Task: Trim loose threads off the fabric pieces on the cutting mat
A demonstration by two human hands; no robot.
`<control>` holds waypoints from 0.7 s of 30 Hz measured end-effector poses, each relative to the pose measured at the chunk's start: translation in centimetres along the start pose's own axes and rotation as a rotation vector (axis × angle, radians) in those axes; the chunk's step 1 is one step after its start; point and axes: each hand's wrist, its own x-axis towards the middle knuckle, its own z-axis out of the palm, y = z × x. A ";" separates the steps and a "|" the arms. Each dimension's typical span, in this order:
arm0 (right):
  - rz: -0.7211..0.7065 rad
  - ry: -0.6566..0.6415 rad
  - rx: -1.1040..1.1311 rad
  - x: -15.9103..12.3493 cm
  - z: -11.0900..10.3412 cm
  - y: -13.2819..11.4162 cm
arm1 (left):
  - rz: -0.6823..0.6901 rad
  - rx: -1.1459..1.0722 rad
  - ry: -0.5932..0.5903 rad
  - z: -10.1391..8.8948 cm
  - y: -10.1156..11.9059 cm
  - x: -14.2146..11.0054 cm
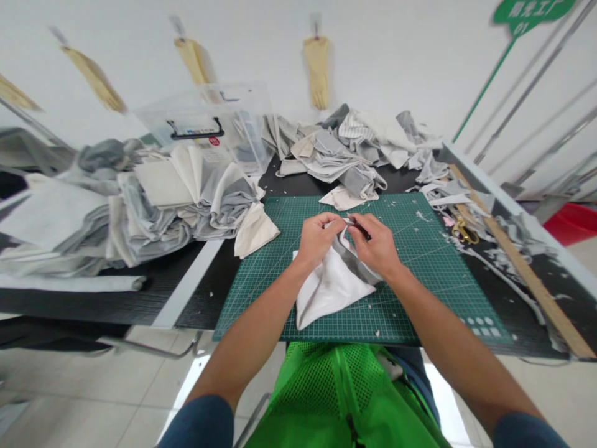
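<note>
The person wears a bright green vest point(321, 398) of mesh fabric, with a dark zipper pull point(352, 429) at the bottom centre of the frame. Dark blue fabric sleeves point(199, 423) are in the lower left and lower right, and they end near the elbows. Dark blue cloth point(422, 379) also shows beside the vest, at lower right of centre.

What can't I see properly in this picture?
All in the head view:
Dark tool: its working end is hidden by the fingers of the right hand and the cloth.
Leftmost yellow glove: cut off by the left edge.
Green sign: cut off by the top edge.
Red sticker on the plastic box: its writing is too small.
</note>
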 end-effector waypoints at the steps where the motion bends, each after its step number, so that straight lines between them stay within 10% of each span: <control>1: -0.001 -0.002 0.001 0.0 0.0 0.0 | 0.003 0.004 -0.001 0.0 0.0 0.0; 12: 0.065 -0.033 0.060 0.1 -0.2 -0.2 | 0.023 0.023 -0.020 0.0 0.0 0.1; 21: 0.424 0.085 0.361 0.5 -0.4 -0.7 | 0.082 0.180 -0.029 -0.2 0.0 0.1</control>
